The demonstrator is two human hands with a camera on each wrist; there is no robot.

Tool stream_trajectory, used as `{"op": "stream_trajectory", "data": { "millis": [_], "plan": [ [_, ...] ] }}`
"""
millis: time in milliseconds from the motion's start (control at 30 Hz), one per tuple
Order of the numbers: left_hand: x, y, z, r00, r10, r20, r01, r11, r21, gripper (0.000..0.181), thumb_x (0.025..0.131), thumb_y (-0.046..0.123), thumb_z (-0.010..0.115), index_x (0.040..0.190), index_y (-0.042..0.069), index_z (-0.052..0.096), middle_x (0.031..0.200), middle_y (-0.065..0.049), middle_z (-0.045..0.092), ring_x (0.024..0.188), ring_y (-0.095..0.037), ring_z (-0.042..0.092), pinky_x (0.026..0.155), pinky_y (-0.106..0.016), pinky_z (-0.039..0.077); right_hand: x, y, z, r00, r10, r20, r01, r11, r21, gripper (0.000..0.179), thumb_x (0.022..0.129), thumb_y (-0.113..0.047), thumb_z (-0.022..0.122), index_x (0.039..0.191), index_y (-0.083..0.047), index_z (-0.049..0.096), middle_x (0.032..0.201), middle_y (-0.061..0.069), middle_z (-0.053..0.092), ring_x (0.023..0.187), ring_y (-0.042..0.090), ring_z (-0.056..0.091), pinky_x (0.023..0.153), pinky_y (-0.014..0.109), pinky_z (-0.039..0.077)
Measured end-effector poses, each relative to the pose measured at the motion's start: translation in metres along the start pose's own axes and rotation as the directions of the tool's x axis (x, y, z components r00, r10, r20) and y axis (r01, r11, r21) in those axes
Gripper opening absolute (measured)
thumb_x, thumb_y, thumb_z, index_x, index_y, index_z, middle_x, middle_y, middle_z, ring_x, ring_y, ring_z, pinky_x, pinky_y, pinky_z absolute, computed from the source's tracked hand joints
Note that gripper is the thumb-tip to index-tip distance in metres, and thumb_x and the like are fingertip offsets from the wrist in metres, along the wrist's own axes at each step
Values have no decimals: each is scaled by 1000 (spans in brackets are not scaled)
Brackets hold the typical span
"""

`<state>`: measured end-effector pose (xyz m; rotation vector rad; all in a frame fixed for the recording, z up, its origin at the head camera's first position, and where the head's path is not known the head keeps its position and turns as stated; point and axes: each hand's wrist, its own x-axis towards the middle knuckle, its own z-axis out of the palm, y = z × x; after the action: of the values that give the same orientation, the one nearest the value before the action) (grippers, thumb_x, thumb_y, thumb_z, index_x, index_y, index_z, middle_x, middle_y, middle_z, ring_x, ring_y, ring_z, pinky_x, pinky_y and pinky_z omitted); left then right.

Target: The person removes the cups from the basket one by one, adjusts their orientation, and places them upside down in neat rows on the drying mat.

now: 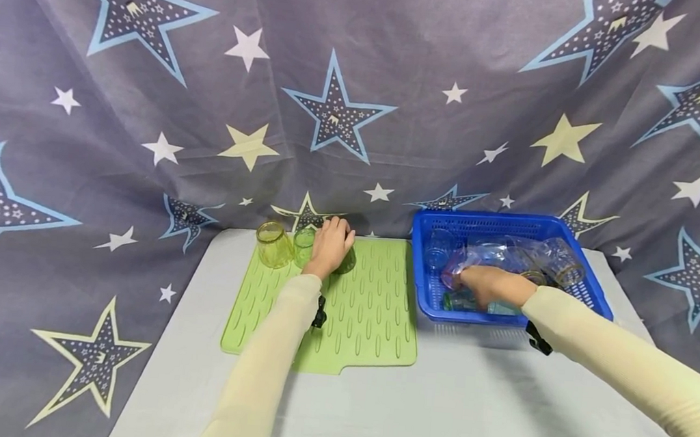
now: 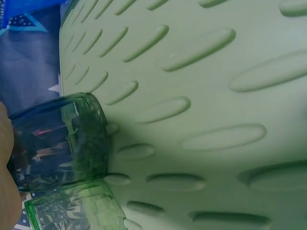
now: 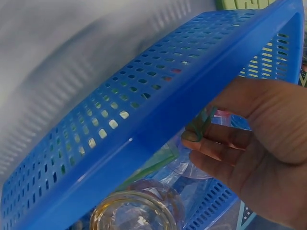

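Note:
On the green drying mat [image 1: 373,316], my left hand [image 1: 330,248] grips a dark bluish glass [image 2: 57,143] from above. The glass stands upside down, beside a light green glass [image 1: 302,246]. A yellow glass [image 1: 274,245] is farther left in that row. In the head view my left hand covers much of the dark glass. My right hand [image 3: 273,143] reaches into the blue basket [image 1: 508,320] and pinches the edge of a greenish glass [image 3: 204,124] between thumb and fingers. The basket wall hides most of that glass.
More glasses lie in the basket, among them a clear one [image 1: 440,246], a pinkish one [image 1: 454,268] and an amber-rimmed one [image 3: 134,215]. A white table [image 1: 422,402] carries mat and basket. A starry curtain [image 1: 399,64] hangs right behind them.

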<state>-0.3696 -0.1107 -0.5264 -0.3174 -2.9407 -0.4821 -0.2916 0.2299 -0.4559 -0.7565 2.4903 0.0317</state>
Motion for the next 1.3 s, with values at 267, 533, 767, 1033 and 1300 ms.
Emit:
{"op": "stream_trajectory", "data": {
  "millis": [267, 533, 767, 1033, 1300],
  "plan": [
    [2, -2, -2, 999, 3, 46, -4, 999, 39, 36, 111, 36, 34, 117, 8, 57, 120, -12, 55, 115, -31, 49, 101, -50, 44, -3, 1, 1, 1000, -24, -8, 24, 1000, 14, 57, 71, 11, 78, 126, -1, 66, 121, 19, 68, 85, 16, 54, 64, 28, 41],
    [2, -3, -5, 998, -7, 65, 4, 999, 46, 36, 111, 35, 34, 118, 9, 57, 122, -11, 56, 117, -31, 48, 102, -50, 44, -4, -2, 0, 998, -37, -48, 36, 999, -10, 55, 68, 12, 79, 120, -1, 70, 117, 16, 71, 94, 19, 63, 70, 31, 51],
    [3, -2, -4, 997, -2, 78, -6, 995, 101, 37, 111, 37, 32, 119, 11, 57, 124, -10, 56, 120, -31, 49, 104, -51, 44, 0, -9, -2, 1000, 21, -22, -22, 999, -36, 44, 73, 11, 78, 113, -4, 70, 105, 13, 71, 79, 16, 57, 63, 30, 44],
    [-1, -1, 0, 996, 21, 89, -31, 994, 109, 36, 112, 37, 32, 115, 12, 57, 122, -9, 55, 116, -30, 48, 100, -50, 44, 1, -9, 0, 999, 28, -26, -29, 999, -39, 41, 72, 10, 77, 111, -3, 72, 101, 12, 71, 73, 15, 50, 61, 29, 41],
    [-3, -2, 0, 996, 21, 88, -31, 993, 115, 38, 112, 38, 29, 114, 12, 56, 124, -10, 54, 116, -30, 47, 101, -51, 44, -11, 1, -8, 980, -160, -117, 172, 979, 105, 62, 67, 3, 85, 127, 3, 68, 121, 19, 71, 97, 27, 68, 75, 33, 59]
  ]
}}
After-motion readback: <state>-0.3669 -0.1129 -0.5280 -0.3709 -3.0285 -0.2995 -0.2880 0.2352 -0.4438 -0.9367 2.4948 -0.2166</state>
